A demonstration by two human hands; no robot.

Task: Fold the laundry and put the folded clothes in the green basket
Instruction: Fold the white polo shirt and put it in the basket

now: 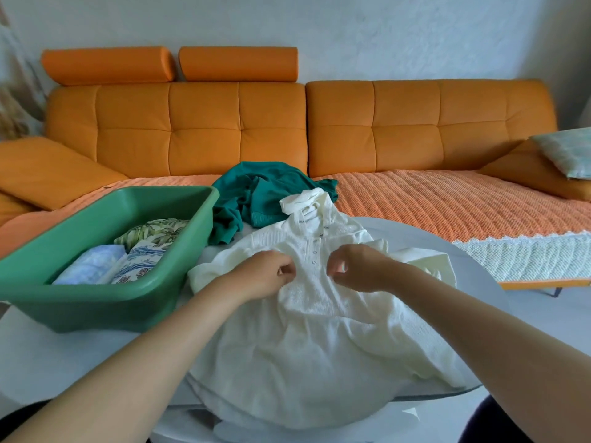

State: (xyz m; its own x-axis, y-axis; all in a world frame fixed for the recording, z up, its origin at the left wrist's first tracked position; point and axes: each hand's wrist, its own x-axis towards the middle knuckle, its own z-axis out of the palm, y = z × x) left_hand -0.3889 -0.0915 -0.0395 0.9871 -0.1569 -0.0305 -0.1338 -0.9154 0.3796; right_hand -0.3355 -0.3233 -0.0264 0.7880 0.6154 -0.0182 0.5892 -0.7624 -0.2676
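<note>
White round tabletop (425, 241) is carrying the cream waffle-knit shirt (319, 334) beside the green plastic basket (96, 303); my left grip (265, 273) and right grip (355, 266) are pinching its placket (315, 255); I am advising flattening first.

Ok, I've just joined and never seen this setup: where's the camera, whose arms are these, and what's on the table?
There is no machine: one picture, from a camera worn on a person's head, looking forward and down. The two bare arms are that person's. The left hand and right hand each pinch the front of a white shirt beside its buttons; it lies spread, unfolded, on the white table. To the left stands the green basket, holding folded clothes. Behind the shirt lies a crumpled teal garment, with an orange sofa beyond.
</note>
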